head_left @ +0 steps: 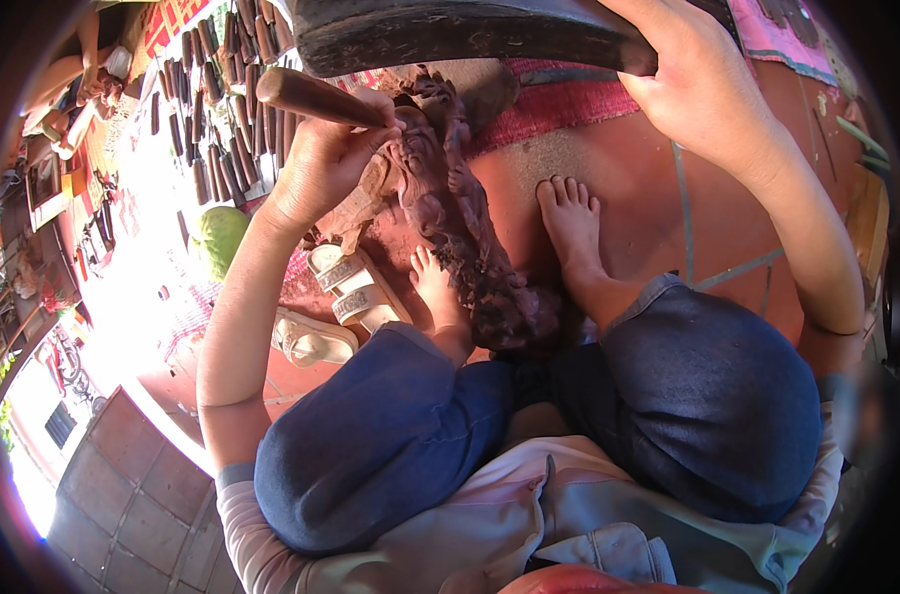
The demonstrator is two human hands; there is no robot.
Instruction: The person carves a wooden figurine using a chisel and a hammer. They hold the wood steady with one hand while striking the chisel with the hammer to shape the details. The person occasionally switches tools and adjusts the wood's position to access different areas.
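In the head view, the left hand (316,163) is closed around a chisel (316,97) with a rounded wooden handle – the fingers (376,119) wrap it tightly, and the handle end sticks out up and to the left. The blade end is hidden behind the hand where it meets the wood carving (460,208), a dark reddish, knotted piece with a carved figure at its upper end. The carving stands on the red tiled floor (667,218), running from the hand down between the person's two bare feet (573,223), with the left foot touching its side.

The right hand (697,84) is clenched around the handle of a dark wooden mallet (450,35) – its heavy head reaches left across the top of the picture, above the chisel's handle and apart from it.

Both knees, in dark blue shorts (707,396), fill the lower half of the picture. Just left of the left foot lie two pale strapped sandals (341,297), one beside the other. A green rounded object (217,238) sits further left in bright light. Behind the left hand, a row of wooden-handled carving tools (222,99) lies side by side. A red woven mat (559,104) lies under the mallet, beyond the carving.
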